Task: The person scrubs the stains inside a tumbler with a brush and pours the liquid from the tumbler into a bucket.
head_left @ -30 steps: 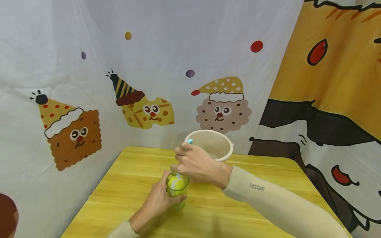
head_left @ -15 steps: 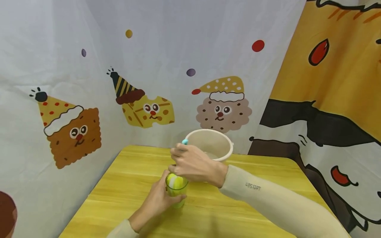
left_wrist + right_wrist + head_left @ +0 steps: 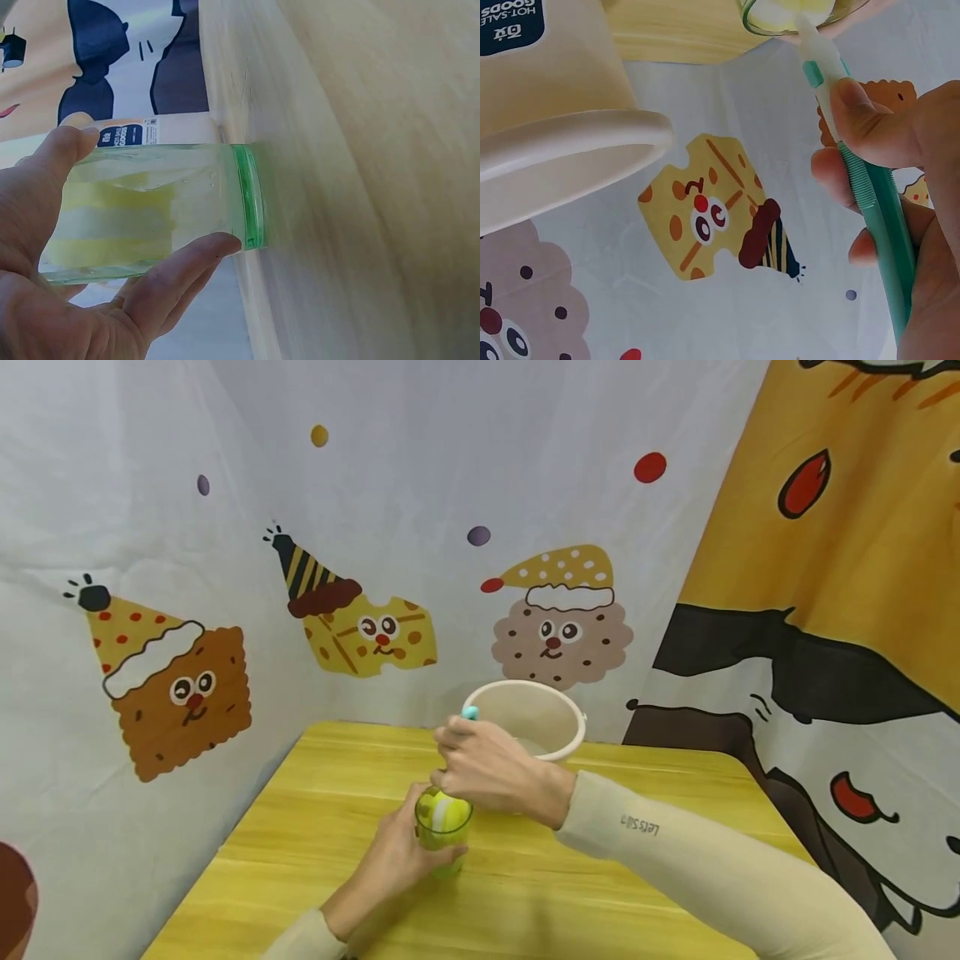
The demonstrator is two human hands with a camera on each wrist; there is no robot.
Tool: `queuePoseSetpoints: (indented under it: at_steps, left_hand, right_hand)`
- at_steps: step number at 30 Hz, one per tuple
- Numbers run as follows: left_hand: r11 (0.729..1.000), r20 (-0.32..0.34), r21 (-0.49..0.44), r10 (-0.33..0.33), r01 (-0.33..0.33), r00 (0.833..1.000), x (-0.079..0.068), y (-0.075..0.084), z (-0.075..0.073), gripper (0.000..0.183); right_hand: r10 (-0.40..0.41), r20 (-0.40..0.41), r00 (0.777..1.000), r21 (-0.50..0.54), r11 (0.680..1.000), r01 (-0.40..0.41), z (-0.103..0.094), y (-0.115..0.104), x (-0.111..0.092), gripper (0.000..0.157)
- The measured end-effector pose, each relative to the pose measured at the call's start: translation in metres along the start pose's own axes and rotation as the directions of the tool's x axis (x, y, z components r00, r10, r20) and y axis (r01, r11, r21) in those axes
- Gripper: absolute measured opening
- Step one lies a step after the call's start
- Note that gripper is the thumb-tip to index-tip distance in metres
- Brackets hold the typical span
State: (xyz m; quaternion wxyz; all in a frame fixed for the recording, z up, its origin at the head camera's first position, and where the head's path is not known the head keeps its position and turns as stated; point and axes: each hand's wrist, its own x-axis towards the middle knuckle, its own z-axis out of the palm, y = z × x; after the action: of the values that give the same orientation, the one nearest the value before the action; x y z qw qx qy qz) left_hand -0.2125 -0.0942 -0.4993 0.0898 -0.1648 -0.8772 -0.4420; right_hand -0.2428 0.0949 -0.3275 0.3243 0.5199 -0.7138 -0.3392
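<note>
Tabletop (image 3: 585,877) below — right hand (image 3: 491,767) pinches a pen (image 3: 879,210), perhaps.

Head view: teal handle (image 3: 470,713) mostly behind right fingers (image 3: 450,737) — base of bucket (image 3: 536,708) hidden.

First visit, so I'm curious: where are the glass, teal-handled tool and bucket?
Glass (image 3: 206,199): left wrist view, clear wall near base.
Teal-handled tool (image 3: 859,181): right wrist view, ribbed grip.
Bucket (image 3: 534,710): head view, inner wall.
</note>
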Motion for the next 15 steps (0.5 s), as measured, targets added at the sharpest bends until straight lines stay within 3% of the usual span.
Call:
queuePoseSetpoints:
  at_steps: [15]
  left_hand:
    - [0.999, 0.018, -0.021, 0.028, -0.027, 0.999, 0.0008, -0.0025, -0.001, 0.09]
  right_hand:
    - [0.011, 0.114, 0.993, 0.102, 0.995, -0.022, -0.0052, 0.0046, 0.0001, 0.019]
